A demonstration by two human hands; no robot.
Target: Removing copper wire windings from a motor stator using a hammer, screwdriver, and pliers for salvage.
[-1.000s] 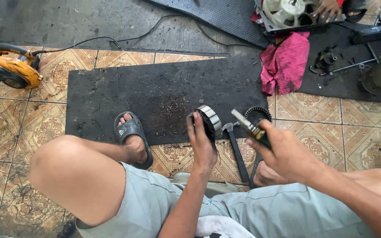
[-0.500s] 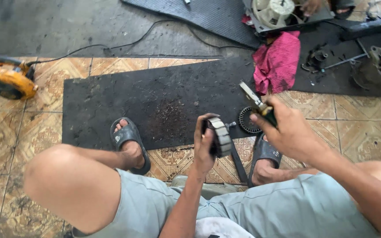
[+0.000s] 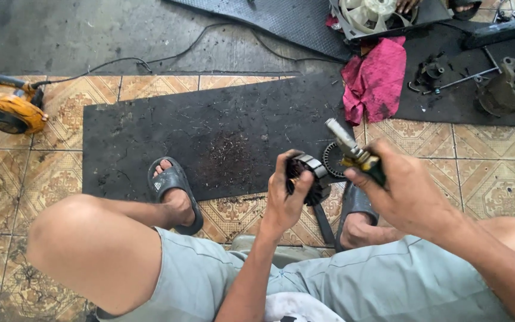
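Observation:
My left hand (image 3: 286,200) grips a round black motor part with a metal band (image 3: 309,175), held upright in front of my lap. My right hand (image 3: 409,191) is closed around a tool with a yellow-and-green handle and a grey metal tip (image 3: 353,150), its tip pointing up and to the left, just right of the round part. A second ring-shaped black part (image 3: 332,158) lies on the floor behind the two hands. Both hands hover above my sandalled right foot (image 3: 356,211).
A black rubber mat (image 3: 210,131) covers the tiles ahead, my left foot in a sandal (image 3: 173,188) on its near edge. A yellow power tool (image 3: 4,107) lies far left. A pink rag (image 3: 377,77), a fan unit (image 3: 371,15) and metal motor parts (image 3: 508,83) sit at upper right.
My left hand has turned the round part and drawn it nearer. My right hand with the tool has shifted slightly right and up, its tip now beside the part.

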